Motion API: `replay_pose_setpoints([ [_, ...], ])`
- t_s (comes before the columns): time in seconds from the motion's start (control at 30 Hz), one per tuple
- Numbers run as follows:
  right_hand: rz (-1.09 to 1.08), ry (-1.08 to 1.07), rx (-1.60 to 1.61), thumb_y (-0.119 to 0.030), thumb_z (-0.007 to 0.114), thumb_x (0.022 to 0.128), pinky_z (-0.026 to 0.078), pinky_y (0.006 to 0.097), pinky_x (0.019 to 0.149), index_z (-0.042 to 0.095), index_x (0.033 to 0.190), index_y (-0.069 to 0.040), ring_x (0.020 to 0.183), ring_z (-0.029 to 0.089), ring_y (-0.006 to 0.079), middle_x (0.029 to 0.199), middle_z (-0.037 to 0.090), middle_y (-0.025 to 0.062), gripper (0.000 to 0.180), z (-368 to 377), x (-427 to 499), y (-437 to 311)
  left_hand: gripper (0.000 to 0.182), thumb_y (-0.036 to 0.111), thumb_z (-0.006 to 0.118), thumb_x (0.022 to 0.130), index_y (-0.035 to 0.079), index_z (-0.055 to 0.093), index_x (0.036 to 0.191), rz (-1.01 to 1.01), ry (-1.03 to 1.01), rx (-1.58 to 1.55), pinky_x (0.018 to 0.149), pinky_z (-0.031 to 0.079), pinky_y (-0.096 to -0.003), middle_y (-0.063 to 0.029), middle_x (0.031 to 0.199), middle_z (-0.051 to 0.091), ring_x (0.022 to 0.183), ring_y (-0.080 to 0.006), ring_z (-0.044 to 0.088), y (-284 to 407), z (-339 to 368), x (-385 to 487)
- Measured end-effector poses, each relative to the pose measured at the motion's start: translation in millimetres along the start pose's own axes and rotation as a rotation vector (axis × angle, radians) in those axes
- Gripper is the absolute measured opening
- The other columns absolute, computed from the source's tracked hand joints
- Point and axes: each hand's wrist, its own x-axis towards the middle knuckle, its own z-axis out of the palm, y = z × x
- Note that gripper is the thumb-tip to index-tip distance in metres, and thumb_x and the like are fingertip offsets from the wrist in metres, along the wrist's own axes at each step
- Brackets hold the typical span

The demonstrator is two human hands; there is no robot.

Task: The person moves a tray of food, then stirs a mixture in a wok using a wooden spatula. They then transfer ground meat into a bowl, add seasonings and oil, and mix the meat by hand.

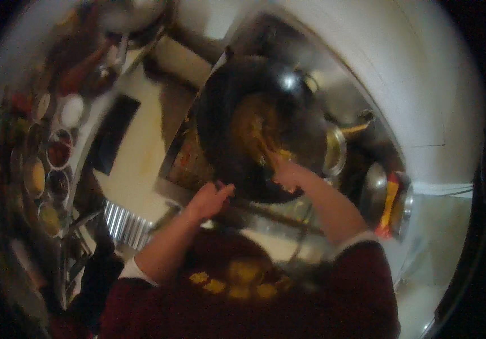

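Observation:
A large dark wok [226,106] stands on a stove in front of me, with brownish food or liquid [251,114] in its middle. My right hand [287,171] reaches over the wok's near right side, closed around the handle of a utensil [264,142] that slants down into the brown contents; its kind is too blurred to tell. My left hand [213,199] is near the wok's lower left rim, with its fingers partly bent; nothing shows clearly in it, and whether it touches the rim cannot be told.
Left of the stove are a pale worktop [141,140] and a row of round containers, one with reddish contents [59,150]. Another person's arm [84,70] is at the upper left by a pan. To the right stand a glass-like bowl [335,150] and a yellow and red bottle-like item [389,203].

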Motion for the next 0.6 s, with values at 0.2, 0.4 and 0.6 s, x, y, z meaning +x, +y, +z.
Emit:
replay_pose_setpoints([
  [0.2, -0.347, -0.177, 0.834, -0.006, 0.067, 0.088, 0.054, 0.0391, 0.053, 0.013, 0.165, -0.027, 0.07, 0.063, 0.0218, 0.1, 0.063, 0.0115, 0.097, -8, 11, -106, 0.033, 0.031, 0.064, 0.101, -0.001, 0.064, 0.107, 0.072, 0.178, -0.244, 0.066, 0.052, -0.0372, -0.0102, 0.082, 0.068, 0.071, -0.02, 0.063, 13, 17, -41],
  [0.4, -0.482, -0.306, 0.727, -0.009, 0.068, 0.086, 0.054, 0.0385, 0.056, 0.013, 0.166, -0.023, 0.069, 0.063, 0.0208, 0.098, 0.063, 0.0097, 0.098, -13, -41, -127, 0.024, 0.024, 0.057, 0.104, 0.0, 0.061, 0.108, 0.12, 0.25, -0.054, 0.063, 0.05, -0.0355, -0.0091, 0.083, 0.066, 0.068, -0.0174, 0.06, 24, 24, -62],
  [0.6, -0.271, -0.432, -0.137, -0.01, 0.068, 0.086, 0.057, 0.0398, 0.071, 0.01, 0.167, -0.023, 0.085, 0.068, 0.0259, 0.111, 0.068, 0.0166, 0.101, 14, -120, -61, 0.021, 0.022, 0.056, 0.105, 0.002, 0.059, 0.103, 0.165, 0.351, 0.013, 0.062, 0.049, -0.0328, -0.0088, 0.082, 0.065, 0.07, -0.017, 0.06, 30, 31, -62],
])
